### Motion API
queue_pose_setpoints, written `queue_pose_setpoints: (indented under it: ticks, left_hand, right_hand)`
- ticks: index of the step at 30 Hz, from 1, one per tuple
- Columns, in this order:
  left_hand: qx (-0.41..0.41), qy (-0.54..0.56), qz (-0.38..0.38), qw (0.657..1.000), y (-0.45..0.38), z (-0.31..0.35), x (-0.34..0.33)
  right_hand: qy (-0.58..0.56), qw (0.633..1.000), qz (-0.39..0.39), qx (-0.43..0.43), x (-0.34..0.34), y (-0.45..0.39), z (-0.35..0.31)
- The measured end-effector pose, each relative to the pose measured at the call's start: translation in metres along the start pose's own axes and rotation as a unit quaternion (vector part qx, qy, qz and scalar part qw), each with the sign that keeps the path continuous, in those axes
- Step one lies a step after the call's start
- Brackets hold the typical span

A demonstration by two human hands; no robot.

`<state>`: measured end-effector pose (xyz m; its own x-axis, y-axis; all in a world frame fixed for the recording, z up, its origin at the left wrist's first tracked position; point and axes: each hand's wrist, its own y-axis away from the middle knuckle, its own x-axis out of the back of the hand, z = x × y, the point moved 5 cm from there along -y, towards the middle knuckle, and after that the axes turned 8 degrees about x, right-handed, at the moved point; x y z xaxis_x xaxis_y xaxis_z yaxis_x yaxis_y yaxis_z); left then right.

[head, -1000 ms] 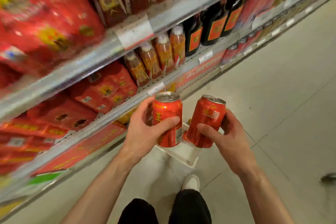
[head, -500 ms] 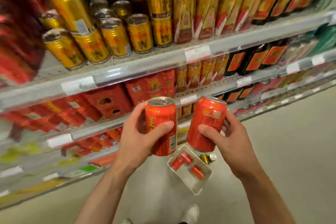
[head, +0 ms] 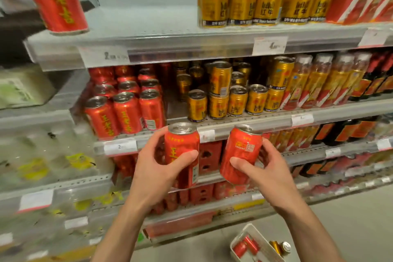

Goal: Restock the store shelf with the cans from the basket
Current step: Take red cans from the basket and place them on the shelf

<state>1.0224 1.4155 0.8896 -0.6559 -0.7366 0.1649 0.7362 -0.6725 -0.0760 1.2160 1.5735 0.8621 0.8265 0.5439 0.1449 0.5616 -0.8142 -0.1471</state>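
Two red aluminium drink cans are in hand, both held in front of the middle shelf edge. Left hand (head: 156,169) wraps the upright red can with yellow lettering (head: 182,153), thumb across the front and fingers round the back. Right hand (head: 269,173) grips the second red can with a printed code panel (head: 241,153), which is tilted with its top leaning toward the shelf; thumb in front, fingers curled behind. Neither can touches the shelf yet.

Target, by judgement: the block of matching red cans on the grey perforated metal shelf (head: 244,122), left section. Three red cans form its front row (head: 125,112), with more ranked behind. Bare shelf shows between that block and the short gold cans (head: 219,104) to the right, just above the left-hand can; this looks like the slot to fill.

Progress: partial. The shallow white plastic basket (head: 240,238) sits on the floor at lower right, well below the hands, with at least two small red cans (head: 246,245) lying in it. A gold can (head: 278,245) lies beside them; whether inside the rim or just outside, cannot tell.

Remaining: seat both held cans, then return for the basket's contents. How many were shelved already cannot be read from this view.
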Motion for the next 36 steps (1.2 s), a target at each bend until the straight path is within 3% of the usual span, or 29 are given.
queue_pose_setpoints:
  ticks: [11, 17, 25, 30, 36]
  left_hand:
    - [-0.039, -0.091, 0.061, 0.993, -0.054, 0.019, 0.08]
    - [-0.026, -0.153, 0.108, 0.982, -0.082, 0.021, 0.087]
    - [-0.013, -0.177, 0.132, 0.975, -0.1, 0.025, 0.087]
    - [-0.017, -0.191, 0.136, 0.972, -0.11, 0.027, 0.084]
    - [-0.011, -0.195, 0.128, 0.972, -0.116, 0.024, 0.083]
  right_hand:
    - [0.108, 0.985, -0.1, 0.085, -0.09, -0.07, -0.044]
    - [0.21, 0.942, -0.186, 0.186, -0.114, -0.128, -0.062]
    - [0.348, 0.869, -0.26, 0.237, -0.139, -0.172, -0.064]
    - [0.415, 0.829, -0.26, 0.271, -0.148, -0.189, -0.056]
    - [0.424, 0.828, -0.267, 0.253, -0.149, -0.2, -0.048]
